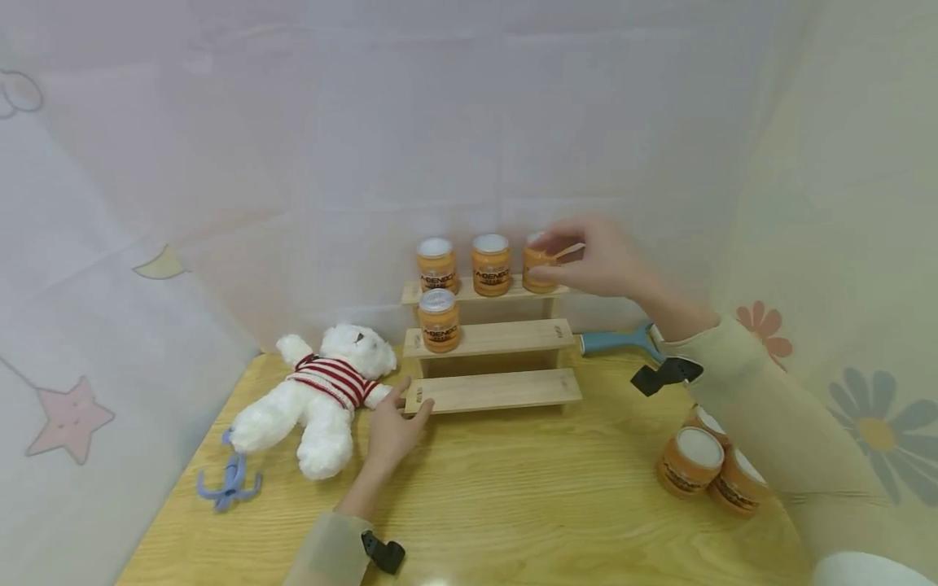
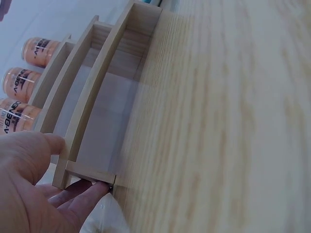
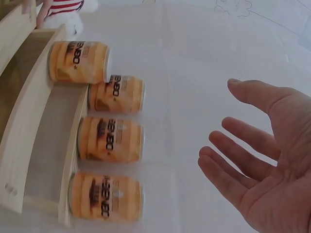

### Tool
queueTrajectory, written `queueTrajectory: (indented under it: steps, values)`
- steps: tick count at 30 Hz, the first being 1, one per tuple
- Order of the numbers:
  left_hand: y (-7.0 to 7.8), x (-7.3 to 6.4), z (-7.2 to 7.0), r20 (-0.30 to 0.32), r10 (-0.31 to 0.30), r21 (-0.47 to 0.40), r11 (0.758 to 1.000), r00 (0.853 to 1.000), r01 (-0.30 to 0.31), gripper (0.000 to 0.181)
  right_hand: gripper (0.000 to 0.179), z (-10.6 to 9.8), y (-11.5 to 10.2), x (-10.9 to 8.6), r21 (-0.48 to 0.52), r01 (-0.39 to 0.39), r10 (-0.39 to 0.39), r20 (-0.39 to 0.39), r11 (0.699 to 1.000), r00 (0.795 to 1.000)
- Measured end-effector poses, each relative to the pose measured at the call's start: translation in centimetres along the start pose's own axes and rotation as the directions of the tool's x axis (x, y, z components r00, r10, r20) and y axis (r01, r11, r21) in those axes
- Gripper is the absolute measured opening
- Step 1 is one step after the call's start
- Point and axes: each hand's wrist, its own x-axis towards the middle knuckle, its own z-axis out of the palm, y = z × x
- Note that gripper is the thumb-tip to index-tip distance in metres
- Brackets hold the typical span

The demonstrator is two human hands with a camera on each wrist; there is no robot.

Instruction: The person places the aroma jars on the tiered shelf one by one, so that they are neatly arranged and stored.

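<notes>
A three-tier wooden step shelf (image 1: 498, 391) stands near the back of the table. My left hand (image 1: 392, 431) grips its lower left end, with the thumb over the front board (image 2: 87, 111) and fingers under the end. Three orange cans with pale lids line the top tier: a left one (image 1: 437, 273), a middle one (image 1: 491, 270) and a right one (image 1: 538, 281). Another orange can (image 1: 440, 332) sits at the left of the middle tier. My right hand (image 3: 262, 165) is beside the top cans, fingers spread and holding nothing; in the head view it overlaps the right can.
Left of the shelf lies a white teddy bear (image 1: 333, 382) in a striped sweater, beyond a blue-purple pronged object (image 1: 230, 488). A blue-handled tool (image 1: 615, 342) lies right of the shelf. Several orange cans (image 1: 689, 464) cluster by the table's right edge, partly under my right sleeve.
</notes>
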Motion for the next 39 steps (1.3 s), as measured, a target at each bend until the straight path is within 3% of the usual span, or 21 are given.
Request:
queueTrajectory:
  steps: [3, 9, 17, 22, 28, 32, 39]
  values:
    - [0.1, 0.2, 0.3, -0.013, 0.007, 0.006, 1.000, 1.000, -0.007, 0.071, 0.032, -1.3, 0.9, -1.8, -0.028, -0.019, 0.019, -0.012, 0.999, 1.000]
    - [0.5, 0.3, 1.1, -0.023, 0.037, 0.010, 0.999, 0.999, -0.037, 0.070, 0.032, -3.5, 4.7, -6.2, -0.090, -0.018, 0.015, -0.034, 0.996, 0.999]
    - [1.0, 0.3, 1.3, -0.021, 0.039, 0.009, 0.999, 0.999, -0.039, 0.069, 0.036, -4.8, 9.3, -12.4, -0.140, 0.012, -0.012, 0.000, 0.990, 1.000]
    - [1.4, 0.0, 1.4, -0.022, 0.037, 0.002, 0.999, 0.999, -0.037, 0.069, 0.038, -4.7, 11.3, -16.4, -0.191, -0.015, 0.017, 0.008, 0.982, 1.000]
    - [1.6, -0.3, 1.2, -0.018, 0.031, -0.024, 0.999, 0.999, -0.031, 0.070, 0.041, -3.8, 13.5, -20.3, -0.165, -0.018, 0.017, -0.002, 0.986, 1.000]
    - [1.6, -0.4, 1.2, -0.017, 0.029, -0.025, 0.999, 0.999, -0.030, 0.070, 0.040, -3.5, 14.3, -22.0, -0.152, -0.010, 0.009, -0.006, 0.988, 1.000]
    - [1.3, -0.4, 1.2, -0.028, 0.028, -0.018, 0.999, 0.999, -0.029, 0.069, 0.039, -3.2, 14.7, -24.3, -0.061, -0.050, 0.054, 0.075, 0.997, 0.996]
